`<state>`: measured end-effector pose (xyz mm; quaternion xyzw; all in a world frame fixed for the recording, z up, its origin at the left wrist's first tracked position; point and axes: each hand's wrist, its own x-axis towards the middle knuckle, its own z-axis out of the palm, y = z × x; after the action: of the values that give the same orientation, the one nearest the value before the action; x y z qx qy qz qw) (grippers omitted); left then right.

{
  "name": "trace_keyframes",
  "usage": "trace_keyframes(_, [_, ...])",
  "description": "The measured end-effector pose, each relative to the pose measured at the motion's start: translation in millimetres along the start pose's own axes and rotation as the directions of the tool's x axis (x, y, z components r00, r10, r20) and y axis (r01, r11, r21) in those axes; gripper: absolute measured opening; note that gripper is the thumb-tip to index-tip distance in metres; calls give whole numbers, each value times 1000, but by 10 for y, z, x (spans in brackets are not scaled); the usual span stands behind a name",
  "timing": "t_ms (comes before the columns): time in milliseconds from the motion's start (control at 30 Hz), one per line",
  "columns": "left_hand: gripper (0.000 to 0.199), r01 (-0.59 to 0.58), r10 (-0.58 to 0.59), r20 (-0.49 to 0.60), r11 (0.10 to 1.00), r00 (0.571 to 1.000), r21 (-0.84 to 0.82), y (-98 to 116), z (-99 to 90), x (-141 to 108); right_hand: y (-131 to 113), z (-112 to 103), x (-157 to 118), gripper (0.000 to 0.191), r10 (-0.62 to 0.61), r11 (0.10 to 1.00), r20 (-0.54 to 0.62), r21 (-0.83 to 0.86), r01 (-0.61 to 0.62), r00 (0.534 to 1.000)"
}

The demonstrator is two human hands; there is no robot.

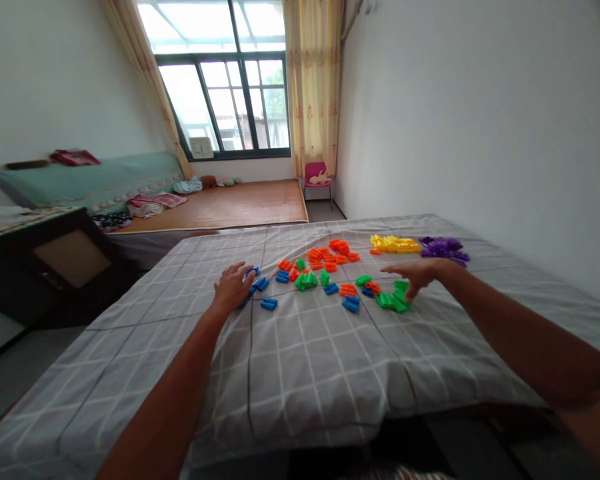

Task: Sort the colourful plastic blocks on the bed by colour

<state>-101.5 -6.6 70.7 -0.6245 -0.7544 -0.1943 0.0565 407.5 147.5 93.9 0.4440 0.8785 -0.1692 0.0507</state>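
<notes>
Small ribbed plastic pieces, like short joined tubes, lie sorted loosely by colour on a bedspread. My left hand point(233, 285) is at the left of them, its fingers bent around a blue plastic piece point(253, 271) at the fingertips. More blue pieces point(261, 284) lie right beside that hand, partly hidden by it. On the right, my right hand point(420, 272) hovers over a cluster of green pieces point(393, 300). Its fingers stretch leftward, apart from the lowered thumb, and I see nothing held. Orange pieces point(325, 257) lie between the hands, mixed with some green and blue ones.
A yellow pile point(395, 244) and a purple pile point(443, 249) sit at the far right. The grey checked cloth point(300, 373) is wrinkled and hangs over the front edge. Beyond are a mat-covered bed point(250, 200), a dark cabinet point(55, 260) and a pink chair point(316, 175).
</notes>
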Motion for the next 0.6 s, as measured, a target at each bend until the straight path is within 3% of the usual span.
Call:
trace_keyframes(100, [38, -155, 153, -52, 987, 987, -31, 332, -113, 6, -72, 163, 33, 105, -99, 993, 128, 81, 89, 987])
trace_keyframes(167, [36, -267, 262, -79, 962, 962, -63, 645, -157, -30, -289, 249, 202, 97, -192, 969, 111, 178, 170, 975])
trace_keyframes(300, [33, -460, 455, -64, 880, 888, -121, 1412, -130, -180, -838, 421, 607, 70, -252, 895, -189, 327, 303, 949])
trace_keyframes(400, [32, -586, 591, -14, 798, 807, -141, 1957, -24, -336, -945, 417, 711, 54, -288, 804, -403, 390, 448, 869])
trace_keyframes(500, [32, -674, 691, 87, 720, 717, -165, 2371, 117, -465, -494, 238, 562, 46, -241, 801, -531, 363, 476, 812])
trace_keyframes(533, [32, -695, 716, 127, 697, 687, -176, 2485, 170, -489, -229, 158, 473, 45, -184, 831, -557, 351, 431, 810])
trace_keyframes(600, [33, -732, 759, 201, 650, 619, -202, 2697, 286, -499, 398, 0, 273, 45, 23, 907, -582, 355, 229, 813])
